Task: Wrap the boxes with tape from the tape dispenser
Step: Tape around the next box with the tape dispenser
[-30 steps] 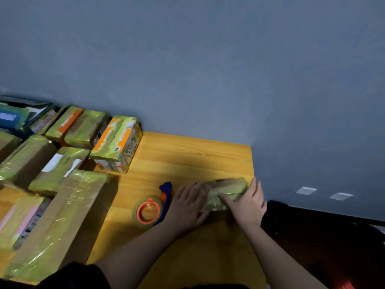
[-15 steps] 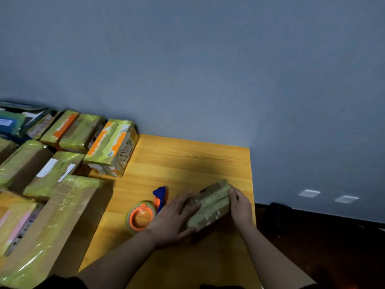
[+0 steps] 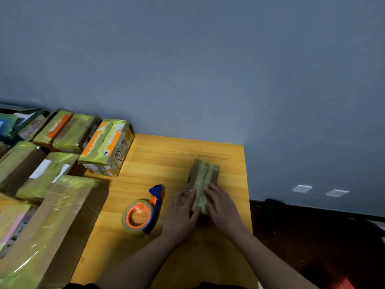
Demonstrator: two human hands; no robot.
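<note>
A small brown box [image 3: 203,178] with yellowish tape strips along its top lies on the wooden table [image 3: 166,159], its long side pointing away from me. My left hand [image 3: 181,211] rests on the box's near left side with straight fingers. My right hand [image 3: 221,207] lies flat on its near right side. The tape dispenser [image 3: 141,211], blue with an orange hub and a yellowish roll, sits on the table just left of my left hand, untouched.
Several taped boxes crowd the table's left side, among them a large brown carton [image 3: 48,230] and an orange-printed box [image 3: 107,147]. The grey wall [image 3: 208,69] runs behind. The table's right edge lies close to my right hand, with dark floor [image 3: 312,247] beyond.
The small box has been turned from lying crosswise to pointing away from me. Both hands moved from its ends to its near sides. The dispenser stayed put.
</note>
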